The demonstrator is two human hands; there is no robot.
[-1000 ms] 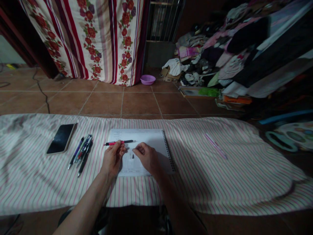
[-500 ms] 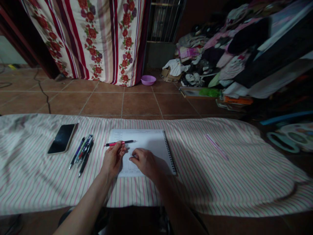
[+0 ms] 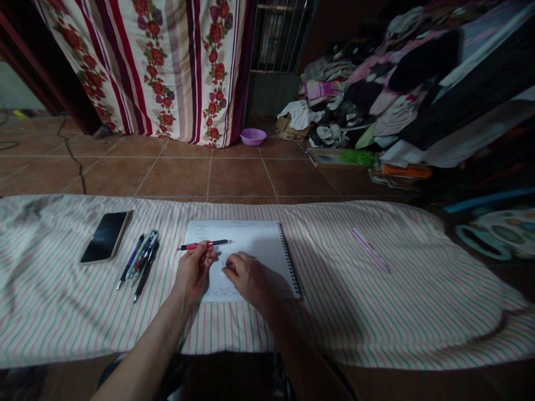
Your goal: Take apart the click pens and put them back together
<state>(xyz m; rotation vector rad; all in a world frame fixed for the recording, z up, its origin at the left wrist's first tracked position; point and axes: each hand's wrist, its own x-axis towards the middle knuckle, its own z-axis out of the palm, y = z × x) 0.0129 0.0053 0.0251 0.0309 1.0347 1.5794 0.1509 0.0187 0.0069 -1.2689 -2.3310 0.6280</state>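
Observation:
A red and black pen [image 3: 217, 242] lies across the fingertips of my left hand [image 3: 194, 270], which pinches it above the page. My right hand [image 3: 246, 275] is just right of it, thumb and fingertips closed together over the paper. Something small and dark may be between those fingers, but I cannot make it out. Under both hands is a spiral notebook [image 3: 259, 234] with printed or written lines on its open page. Left of the notebook, several pens [image 3: 144, 256] lie in a bunch.
A phone [image 3: 106, 236] lies on the striped cloth [image 3: 334, 312] at the left. A pink pen [image 3: 370, 250] is off to the right. Beyond the cloth are a tiled floor, a purple basin [image 3: 253, 137], a floral curtain [image 3: 175, 67] and piled clothes [image 3: 359, 100].
My right fingers have shifted very slightly over the page. My left hand keeps the red and black pen in almost the same place.

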